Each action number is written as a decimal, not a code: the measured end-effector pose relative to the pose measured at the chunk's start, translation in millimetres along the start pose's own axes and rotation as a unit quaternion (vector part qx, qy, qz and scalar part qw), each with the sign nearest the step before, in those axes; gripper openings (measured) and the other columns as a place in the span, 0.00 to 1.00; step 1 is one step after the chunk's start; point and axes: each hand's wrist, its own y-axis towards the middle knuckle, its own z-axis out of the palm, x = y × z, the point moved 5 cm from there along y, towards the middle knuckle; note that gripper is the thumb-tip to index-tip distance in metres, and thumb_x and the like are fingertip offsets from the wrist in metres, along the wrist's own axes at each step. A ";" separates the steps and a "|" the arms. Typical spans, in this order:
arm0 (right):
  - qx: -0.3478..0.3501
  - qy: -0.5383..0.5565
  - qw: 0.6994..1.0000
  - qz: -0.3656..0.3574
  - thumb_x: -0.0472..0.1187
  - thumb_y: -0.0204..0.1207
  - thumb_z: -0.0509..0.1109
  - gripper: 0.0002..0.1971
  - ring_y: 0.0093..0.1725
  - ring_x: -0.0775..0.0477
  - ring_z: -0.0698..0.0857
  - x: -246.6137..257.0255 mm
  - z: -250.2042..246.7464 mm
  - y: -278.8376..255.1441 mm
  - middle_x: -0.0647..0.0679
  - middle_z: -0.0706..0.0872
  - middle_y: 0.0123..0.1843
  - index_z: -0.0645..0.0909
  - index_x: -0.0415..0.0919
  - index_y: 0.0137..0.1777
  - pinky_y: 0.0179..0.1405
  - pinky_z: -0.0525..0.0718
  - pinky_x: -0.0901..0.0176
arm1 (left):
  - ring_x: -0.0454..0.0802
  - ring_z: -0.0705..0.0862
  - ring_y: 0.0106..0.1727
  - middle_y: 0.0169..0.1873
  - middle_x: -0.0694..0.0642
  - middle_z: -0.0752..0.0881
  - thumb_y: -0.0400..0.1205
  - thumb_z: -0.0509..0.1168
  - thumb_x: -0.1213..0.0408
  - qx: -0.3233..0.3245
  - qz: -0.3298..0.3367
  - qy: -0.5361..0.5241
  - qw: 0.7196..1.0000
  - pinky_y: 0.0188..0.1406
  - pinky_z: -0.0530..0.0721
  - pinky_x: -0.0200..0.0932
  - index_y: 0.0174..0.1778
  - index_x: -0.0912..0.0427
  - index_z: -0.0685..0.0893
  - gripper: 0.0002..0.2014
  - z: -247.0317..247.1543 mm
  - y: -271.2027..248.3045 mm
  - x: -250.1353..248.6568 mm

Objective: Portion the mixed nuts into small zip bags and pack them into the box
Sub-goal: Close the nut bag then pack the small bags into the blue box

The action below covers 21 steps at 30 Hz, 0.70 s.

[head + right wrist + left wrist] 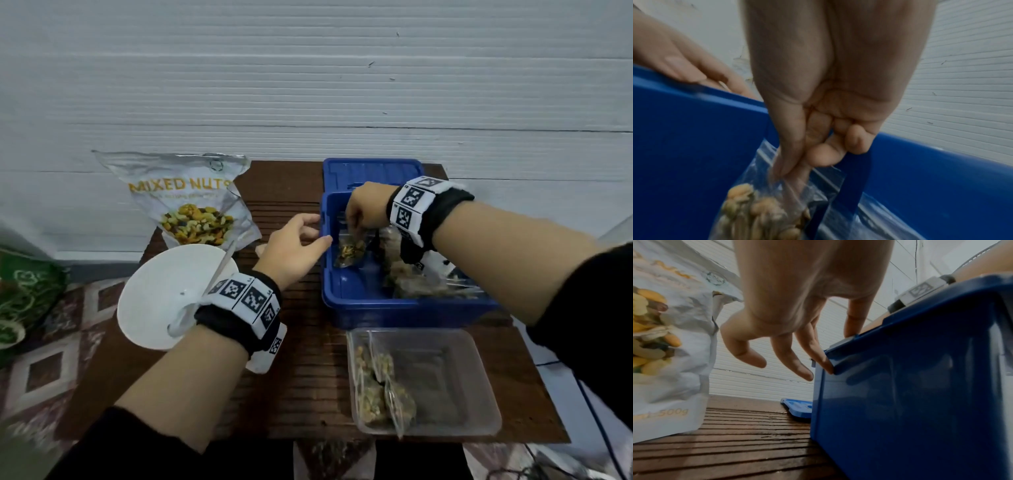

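Blue box [346, 301], white plate [154, 294], brown slatted table [301, 377], silver nut pouch [178, 192].

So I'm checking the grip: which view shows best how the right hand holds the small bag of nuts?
The right wrist view: thumb and fingers of the right hand pinch the bag at its top edge. The head view shows it small and from above, inside the blue box. The left wrist view shows no bag.

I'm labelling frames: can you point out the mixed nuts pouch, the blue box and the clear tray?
mixed nuts pouch [191, 205], head view, printed front.
blue box [394, 308], head view, near wall.
clear tray [455, 377], head view, bare floor.
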 end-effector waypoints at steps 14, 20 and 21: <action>-0.080 -0.061 0.995 0.027 0.44 0.76 0.73 0.08 0.47 0.40 0.85 -8.0 -5.2 -0.6 0.45 0.86 0.51 0.88 0.46 0.53 0.35 0.75 0.57 | 0.40 0.83 0.58 0.42 0.38 0.88 0.62 0.60 0.30 -0.020 0.003 -0.015 1.000 0.72 0.71 0.60 0.52 0.30 0.74 0.23 3.4 -7.8 -1.4; -0.099 -0.012 0.995 0.025 0.47 0.73 0.76 0.09 0.49 0.42 0.85 -10.0 -12.0 -20.8 0.48 0.86 0.51 0.87 0.46 0.51 0.39 0.78 0.56 | 0.41 0.83 0.58 0.44 0.38 0.88 0.63 0.58 0.28 -0.023 -0.004 -0.002 1.000 0.72 0.71 0.60 0.57 0.32 0.71 0.28 4.5 -18.1 -1.2; -0.105 0.009 0.994 0.022 0.47 0.73 0.76 0.09 0.50 0.44 0.85 -10.0 -14.1 -26.3 0.48 0.87 0.51 0.87 0.46 0.51 0.41 0.79 0.55 | 0.41 0.83 0.58 0.44 0.38 0.88 0.61 0.57 0.27 -0.022 -0.003 -0.004 1.000 0.72 0.71 0.60 0.57 0.32 0.71 0.29 4.7 -20.4 -1.5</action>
